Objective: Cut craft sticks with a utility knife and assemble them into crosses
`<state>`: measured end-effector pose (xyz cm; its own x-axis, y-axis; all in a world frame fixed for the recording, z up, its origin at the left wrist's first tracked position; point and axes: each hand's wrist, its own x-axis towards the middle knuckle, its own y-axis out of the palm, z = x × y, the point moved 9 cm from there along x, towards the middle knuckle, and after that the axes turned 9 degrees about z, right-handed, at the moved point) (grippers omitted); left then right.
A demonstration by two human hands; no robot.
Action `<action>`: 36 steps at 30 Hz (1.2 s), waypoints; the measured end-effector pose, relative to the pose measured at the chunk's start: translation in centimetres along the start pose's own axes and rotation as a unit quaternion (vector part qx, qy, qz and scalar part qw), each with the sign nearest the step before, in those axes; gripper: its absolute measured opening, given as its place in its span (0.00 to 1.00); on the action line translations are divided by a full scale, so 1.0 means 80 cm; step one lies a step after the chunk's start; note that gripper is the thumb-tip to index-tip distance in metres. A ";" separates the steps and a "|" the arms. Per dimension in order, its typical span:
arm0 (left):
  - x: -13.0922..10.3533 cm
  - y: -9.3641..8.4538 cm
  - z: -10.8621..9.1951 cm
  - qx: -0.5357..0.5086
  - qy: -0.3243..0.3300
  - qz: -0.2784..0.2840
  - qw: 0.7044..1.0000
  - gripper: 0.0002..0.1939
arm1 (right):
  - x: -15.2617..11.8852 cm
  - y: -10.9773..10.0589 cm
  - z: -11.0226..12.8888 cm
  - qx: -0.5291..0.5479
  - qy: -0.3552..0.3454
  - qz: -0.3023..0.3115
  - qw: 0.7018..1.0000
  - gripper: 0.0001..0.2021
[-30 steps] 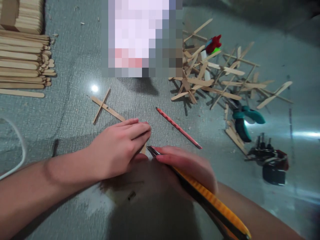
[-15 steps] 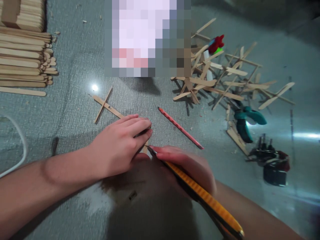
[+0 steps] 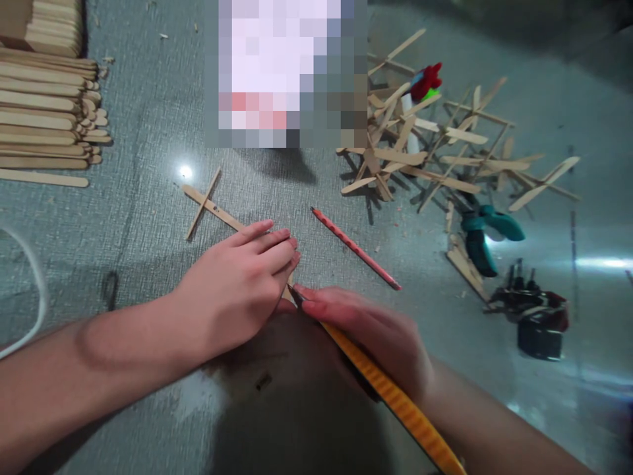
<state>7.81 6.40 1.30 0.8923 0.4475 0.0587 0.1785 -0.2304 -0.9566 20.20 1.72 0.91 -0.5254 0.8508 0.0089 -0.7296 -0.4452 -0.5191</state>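
Note:
My left hand (image 3: pixel 242 284) presses down on a wooden craft stick (image 3: pixel 222 214), its fingers together and curled over the wood. A thin stick (image 3: pixel 200 214) lies across the far end of that craft stick. My right hand (image 3: pixel 366 330) is wrapped round a yellow utility knife (image 3: pixel 390 389). The knife's tip touches a bit of wood (image 3: pixel 289 291) just beside my left fingertips. A red pencil (image 3: pixel 353 247) lies beyond my right hand.
Stacks of craft sticks (image 3: pixel 44 122) lie at the far left, above a white cable (image 3: pixel 37 277). Crossed-stick pieces (image 3: pixel 395 158), teal-handled pliers (image 3: pixel 477 244) and a dark object (image 3: pixel 539 330) are on the right. A blurred-out patch covers the top middle.
The view has shifted slightly. The yellow knife and my right hand have tilted a little, and the knife's rear end is now lower, at the frame's bottom edge. My left hand stays on the stick.

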 end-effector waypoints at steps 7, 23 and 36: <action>0.002 0.002 0.002 -0.016 -0.004 0.007 1.000 0.21 | 0.000 -0.002 0.001 -0.024 0.003 0.011 1.000 0.19; -0.010 -0.015 -0.002 -0.001 0.007 -0.059 0.998 0.09 | -0.025 -0.045 -0.014 -0.063 0.005 -0.133 0.989 0.12; -0.019 -0.028 -0.018 -0.014 -0.039 -0.094 0.995 0.15 | -0.015 -0.029 0.005 -0.114 -0.029 -0.121 0.986 0.16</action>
<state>6.65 4.95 3.76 0.8077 0.5501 0.2121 0.3516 -0.1607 -0.9223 22.34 1.64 2.42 -0.3758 0.9046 0.2012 -0.7235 -0.1507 -0.6737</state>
